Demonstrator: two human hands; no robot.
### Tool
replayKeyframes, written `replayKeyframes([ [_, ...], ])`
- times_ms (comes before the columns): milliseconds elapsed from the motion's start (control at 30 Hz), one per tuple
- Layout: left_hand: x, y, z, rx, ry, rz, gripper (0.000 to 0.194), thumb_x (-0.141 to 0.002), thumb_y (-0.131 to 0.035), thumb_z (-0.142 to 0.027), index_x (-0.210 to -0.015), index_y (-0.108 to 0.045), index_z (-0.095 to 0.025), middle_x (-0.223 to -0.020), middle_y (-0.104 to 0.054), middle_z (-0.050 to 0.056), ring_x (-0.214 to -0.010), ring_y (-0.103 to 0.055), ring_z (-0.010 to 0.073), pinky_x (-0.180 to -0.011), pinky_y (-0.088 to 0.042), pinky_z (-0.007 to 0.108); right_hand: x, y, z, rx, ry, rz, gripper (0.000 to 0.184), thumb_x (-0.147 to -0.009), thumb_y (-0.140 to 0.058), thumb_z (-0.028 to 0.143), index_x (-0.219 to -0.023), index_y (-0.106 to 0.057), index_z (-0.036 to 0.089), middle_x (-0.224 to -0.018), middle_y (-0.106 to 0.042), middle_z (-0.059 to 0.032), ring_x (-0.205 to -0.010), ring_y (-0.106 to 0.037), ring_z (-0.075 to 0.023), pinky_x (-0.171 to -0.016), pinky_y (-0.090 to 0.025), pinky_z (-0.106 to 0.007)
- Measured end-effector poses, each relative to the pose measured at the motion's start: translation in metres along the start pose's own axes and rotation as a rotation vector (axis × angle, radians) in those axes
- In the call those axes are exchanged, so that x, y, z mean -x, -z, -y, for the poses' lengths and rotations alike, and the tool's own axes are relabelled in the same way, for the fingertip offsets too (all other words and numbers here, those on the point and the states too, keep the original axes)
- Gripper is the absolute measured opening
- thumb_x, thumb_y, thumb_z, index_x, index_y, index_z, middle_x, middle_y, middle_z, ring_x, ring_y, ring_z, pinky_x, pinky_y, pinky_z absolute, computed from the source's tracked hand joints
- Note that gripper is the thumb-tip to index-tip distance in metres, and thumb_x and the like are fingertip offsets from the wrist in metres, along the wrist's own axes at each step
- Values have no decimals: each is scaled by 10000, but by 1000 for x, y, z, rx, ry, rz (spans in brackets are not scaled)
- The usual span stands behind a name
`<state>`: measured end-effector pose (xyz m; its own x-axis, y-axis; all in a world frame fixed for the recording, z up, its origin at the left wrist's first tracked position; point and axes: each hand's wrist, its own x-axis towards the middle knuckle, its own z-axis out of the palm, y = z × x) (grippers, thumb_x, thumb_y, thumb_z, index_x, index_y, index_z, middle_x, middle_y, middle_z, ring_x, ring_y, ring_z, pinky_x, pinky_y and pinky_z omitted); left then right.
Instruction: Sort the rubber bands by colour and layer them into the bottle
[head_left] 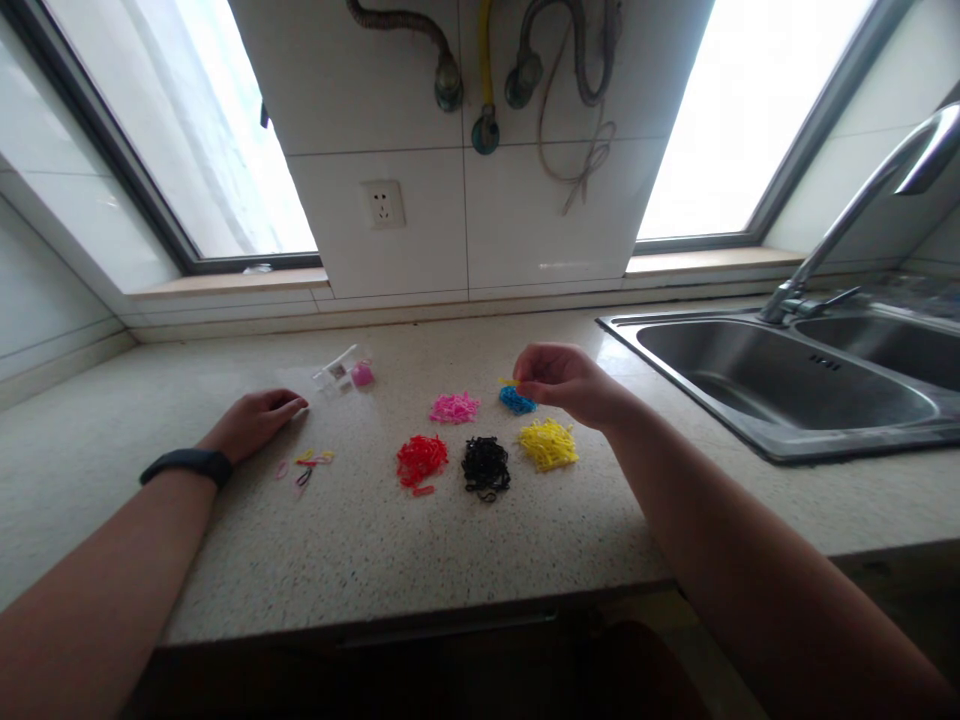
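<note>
My right hand (559, 380) is above the pile of blue rubber bands (517, 401), its thumb and fingers pinched on a yellow rubber band (508, 382). Just in front of it lies the pile of yellow rubber bands (549, 445). Pink (454, 408), red (421, 461) and black (486, 466) piles of rubber bands sit to the left. My left hand (259, 420) rests on the counter at the left, fingers stretched out and holding nothing visible. Near it are a few loose mixed-colour bands (306, 468). A dark band (187, 466) circles my left wrist.
A clear plastic packet with a pink piece (363, 374) lies beyond my left hand. The steel sink (697, 425) with a tap (832, 235) takes up the right side. The speckled counter (337, 570) ends at its front edge; a tiled wall with a socket (384, 205) rises behind.
</note>
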<state>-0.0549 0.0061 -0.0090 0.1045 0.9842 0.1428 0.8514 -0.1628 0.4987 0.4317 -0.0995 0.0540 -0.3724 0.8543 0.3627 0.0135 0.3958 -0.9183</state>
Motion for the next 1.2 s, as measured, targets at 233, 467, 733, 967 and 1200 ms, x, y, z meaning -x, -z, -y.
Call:
replayKeyframes([
  [233, 0, 0, 3, -7, -15, 44, 584, -823, -532, -637, -1060, -709, -134, -839, -723, 52, -778, -591, 216, -723, -434, 300, 0, -1, 2, 1, 16, 3, 274, -725, -821, 349, -789, -608, 189, -718, -536, 25, -627, -452, -83, -549, -397, -250],
  [467, 0, 0, 3, -3, -11, 48, 578, -822, -543, -642, -1050, -704, -135, -758, -687, 31, -752, -579, 216, -697, -428, 301, 3, 21, 5, 197, -35, -42, 236, -739, -782, 360, -792, -630, 188, -684, -548, 22, -616, -460, -97, -557, -381, -269],
  [733, -1, 0, 5, -4, -17, 49, 575, -824, -544, -644, -1059, -706, -145, -770, -690, 18, -745, -578, 203, -693, -425, 290, 11, 59, -5, 740, -324, 227, 216, -734, -750, 384, -803, -740, 180, -669, -653, -11, -603, -529, -127, -561, -380, -278],
  [967, -1, 0, 3, -45, -30, 35, 589, -810, -526, -652, -1043, -719, -146, -848, -736, 47, -807, -616, 227, -729, -443, 293, 14, 72, -23, 740, -495, 331, 233, -708, -754, 384, -820, -756, 179, -752, -726, -42, -669, -614, -161, -613, -439, -286],
  [1200, -3, -1, 8, -78, -66, 51, 555, -831, -525, -624, -1056, -710, -151, -962, -756, 74, -894, -636, 245, -799, -448, 305, 15, 76, -24, 699, -555, 332, 217, -688, -770, 364, -800, -758, 179, -764, -738, -57, -676, -627, -176, -635, -462, -300],
])
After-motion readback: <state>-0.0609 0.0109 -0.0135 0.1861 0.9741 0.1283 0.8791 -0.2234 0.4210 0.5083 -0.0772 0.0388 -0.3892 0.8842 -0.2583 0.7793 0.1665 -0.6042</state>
